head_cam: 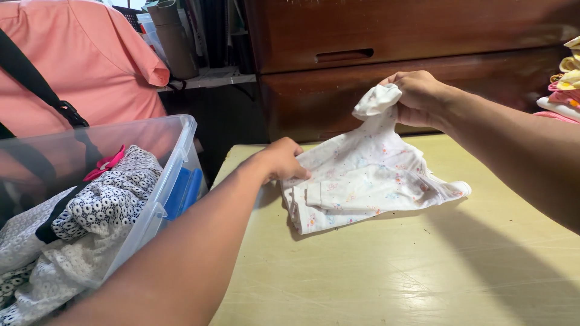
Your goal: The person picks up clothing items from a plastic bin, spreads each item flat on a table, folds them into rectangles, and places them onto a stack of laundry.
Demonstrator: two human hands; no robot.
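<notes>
- Garment (362, 181): small white printed piece, partly folded, lying near the table's (374, 284) far edge, toward the left corner.
- Left hand (281, 160): fingers curled down, pinning the garment's left edge to the table.
- Right hand (417, 96): fingers pinched shut on a bunched end, lifted above the table.
- Handling, my read: light, soft, limp, not fragile; won't hold shape. Best held at hems or corners, one hand pinning.
- Table: pale yellow, smooth, scuffed.
- Room: dark wood drawers (393, 54) behind the far edge; clear bin (172, 175) of clothes off the left edge; stacked clothes (565, 90) far right.
</notes>
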